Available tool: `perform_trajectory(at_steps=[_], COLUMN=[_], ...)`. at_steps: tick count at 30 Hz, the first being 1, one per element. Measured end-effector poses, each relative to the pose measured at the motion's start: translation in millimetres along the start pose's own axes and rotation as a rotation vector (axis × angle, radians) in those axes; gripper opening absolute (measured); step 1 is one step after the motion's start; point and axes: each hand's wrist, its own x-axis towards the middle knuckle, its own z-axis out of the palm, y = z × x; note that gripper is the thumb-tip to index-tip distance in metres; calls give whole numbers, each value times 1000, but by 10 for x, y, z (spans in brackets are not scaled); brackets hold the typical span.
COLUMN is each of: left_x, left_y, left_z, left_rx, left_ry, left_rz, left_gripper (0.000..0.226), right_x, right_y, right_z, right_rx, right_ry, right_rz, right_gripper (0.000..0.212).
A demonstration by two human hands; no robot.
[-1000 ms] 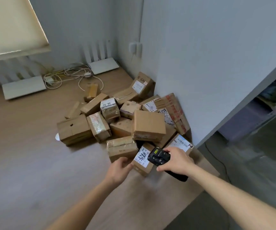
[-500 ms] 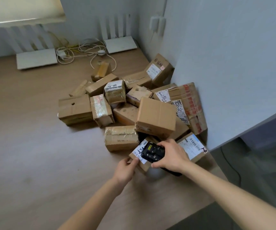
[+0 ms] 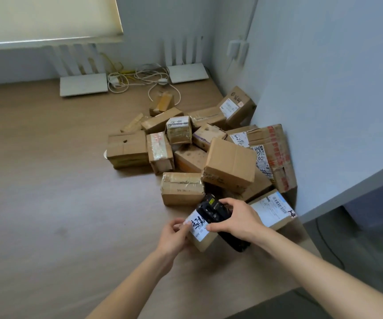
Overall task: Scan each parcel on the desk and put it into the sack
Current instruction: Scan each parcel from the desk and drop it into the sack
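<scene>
Left hand (image 3: 174,236) pinches the labelled parcel (image 3: 201,233) near the counter's (image 3: 48,203) front edge; right hand (image 3: 236,221) grips the scanner (image 3: 211,209) over its label. Risk: scanner covers the barcode, so the scan misses. Sack not visible; pile (image 3: 209,153) waits by the right edge.

Left hand (image 3: 174,236) grips labelled parcel (image 3: 201,236); right hand (image 3: 236,221) holds scanner (image 3: 211,211) over it

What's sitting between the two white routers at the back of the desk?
In the head view, a tangle of white and yellow cables lies on the desk between the left router and the right router.
</scene>
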Motion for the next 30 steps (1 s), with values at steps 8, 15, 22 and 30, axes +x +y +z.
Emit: perform_trajectory(at_steps=[8,15,22,30], left_x=[-618,-1720,-3135,-4283], left_y=[289,792,1311,1420], left_z=[-894,-2236,-3733,-4941], left_rx=[-118,-83,-105,-69], left_ry=[50,64,168,366], left_rz=[155,315,537,741], left_gripper=[17,20,25,25], right_x=[-503,-1376,-2602,-3573], right_y=[-903,-2284,-3715,-4801], right_z=[16,80,274,510], right_rx=[112,77,-69,-210], right_ry=[-69,-72,34,160], right_rz=[-97,-293,-536,-774], right_gripper=[89,92,85,85])
